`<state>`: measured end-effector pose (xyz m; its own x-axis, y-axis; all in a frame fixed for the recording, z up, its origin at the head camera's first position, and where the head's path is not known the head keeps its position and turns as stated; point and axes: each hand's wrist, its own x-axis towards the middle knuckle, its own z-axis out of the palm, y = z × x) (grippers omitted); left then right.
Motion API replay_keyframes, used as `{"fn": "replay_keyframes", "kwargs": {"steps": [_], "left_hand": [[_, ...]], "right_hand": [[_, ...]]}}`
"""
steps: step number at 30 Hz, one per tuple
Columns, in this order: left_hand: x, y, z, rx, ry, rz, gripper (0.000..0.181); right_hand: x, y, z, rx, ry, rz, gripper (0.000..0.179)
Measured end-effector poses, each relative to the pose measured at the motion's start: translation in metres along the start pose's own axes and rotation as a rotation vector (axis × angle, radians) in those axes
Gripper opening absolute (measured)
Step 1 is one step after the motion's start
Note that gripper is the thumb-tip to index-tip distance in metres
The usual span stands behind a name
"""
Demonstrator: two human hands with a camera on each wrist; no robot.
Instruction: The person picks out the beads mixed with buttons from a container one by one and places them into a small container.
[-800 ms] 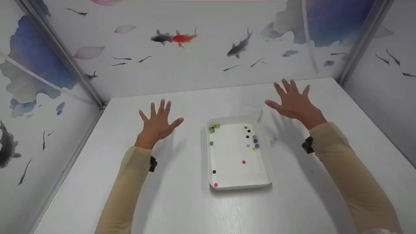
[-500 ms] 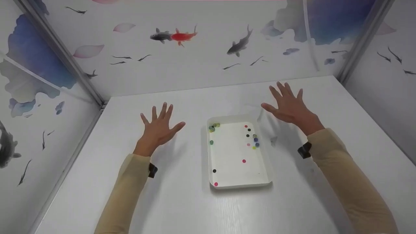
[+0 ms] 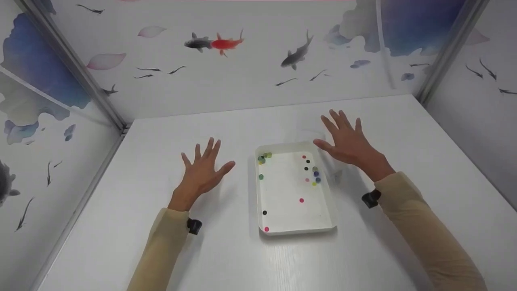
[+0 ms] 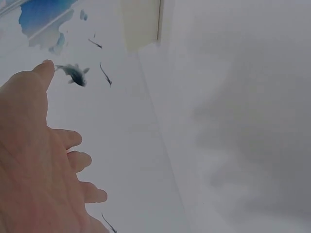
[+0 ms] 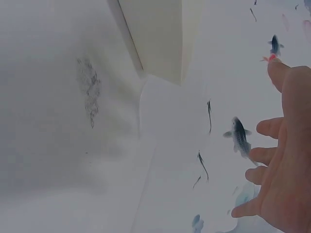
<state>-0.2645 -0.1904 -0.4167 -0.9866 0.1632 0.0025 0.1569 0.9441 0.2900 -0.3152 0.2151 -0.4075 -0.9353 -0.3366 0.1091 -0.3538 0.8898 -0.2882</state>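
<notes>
My left hand [image 3: 202, 173] hovers over the table left of a shallow white tray [image 3: 282, 214], fingers spread and holding nothing. Across from it, my right hand [image 3: 349, 145] is held palm down by the tray's far right corner, its thumb overlapping the rim in the head view. Several small coloured balls lie in the tray: green and yellow ones [image 3: 261, 159] in the far left corner, blue ones [image 3: 316, 174] along the right wall, and scattered red and black ones. The left wrist view shows the straight thumb and fingers of the left hand [image 4: 34, 150]; the right wrist view shows the right hand [image 5: 286, 150] likewise.
Beside the tray's right wall lies a small clear, crumpled-looking thing [image 5: 91, 92]. A faint transparent curved edge [image 3: 313, 131] shows behind the far right corner. Printed panels with fish [image 3: 227, 43] enclose the white table [image 3: 226, 258] at the back and sides.
Both hands have drawn back towards the body and inward, closer to the tray, the right one more so. Their fingers stay spread. The balls and tray hold their places.
</notes>
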Motion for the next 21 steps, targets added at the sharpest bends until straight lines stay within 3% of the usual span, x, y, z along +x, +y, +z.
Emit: {"fn": "replay_keyframes", "kwargs": {"steps": [21], "left_hand": [[-0.022, 0.024, 0.023, -0.183, 0.012, -0.002, 0.085]], "right_hand": [[-0.006, -0.042, 0.023, 0.105, 0.087, -0.102, 0.078]]}}
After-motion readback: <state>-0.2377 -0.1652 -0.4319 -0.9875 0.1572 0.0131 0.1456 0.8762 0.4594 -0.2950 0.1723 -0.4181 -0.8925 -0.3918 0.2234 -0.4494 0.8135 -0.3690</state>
